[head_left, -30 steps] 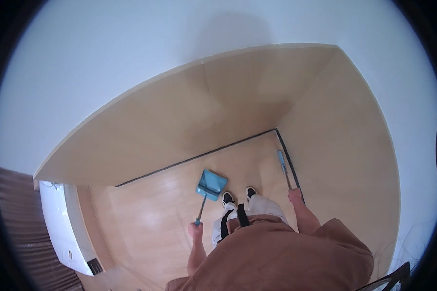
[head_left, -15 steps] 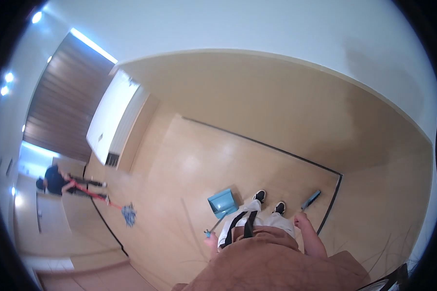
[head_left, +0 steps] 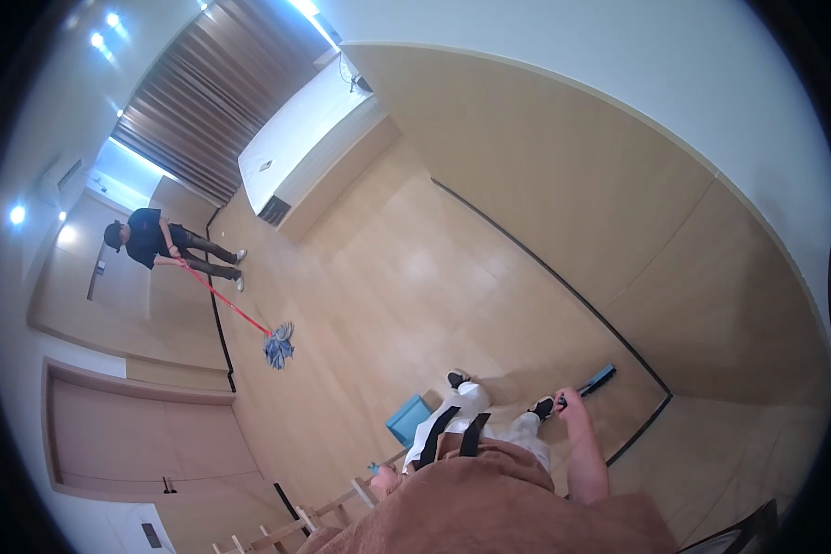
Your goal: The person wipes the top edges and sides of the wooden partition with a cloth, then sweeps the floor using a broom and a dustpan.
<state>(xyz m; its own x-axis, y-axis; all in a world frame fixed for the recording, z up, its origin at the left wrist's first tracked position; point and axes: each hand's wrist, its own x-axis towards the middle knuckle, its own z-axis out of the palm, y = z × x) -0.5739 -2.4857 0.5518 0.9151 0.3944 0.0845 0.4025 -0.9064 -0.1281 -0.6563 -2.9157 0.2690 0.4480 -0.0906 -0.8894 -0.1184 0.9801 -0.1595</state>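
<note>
My right hand (head_left: 569, 403) is closed around the handle of a blue brush (head_left: 597, 379), which sticks out to the right with its bristle end close to the floor. At my left side, my left hand (head_left: 384, 481) is wrapped round the top of a long dustpan handle. The blue dustpan (head_left: 406, 420) hangs low by my left leg, partly hidden behind my white trousers. From this angle I cannot tell whether the dustpan or brush touches the floor.
Across the room a person (head_left: 148, 238) holds a red-handled mop (head_left: 279, 345) on the wooden floor (head_left: 369, 305). A white mattress on a base (head_left: 314, 138) stands at the far wall. A wooden rack (head_left: 328, 510) is close on my left, near a door (head_left: 111, 434). Wood panelling (head_left: 563, 175) borders the right.
My view has turned left, bringing the door and rack into sight. My feet are farther apart, mid-step. Both hands keep hold of the brush and dustpan.
</note>
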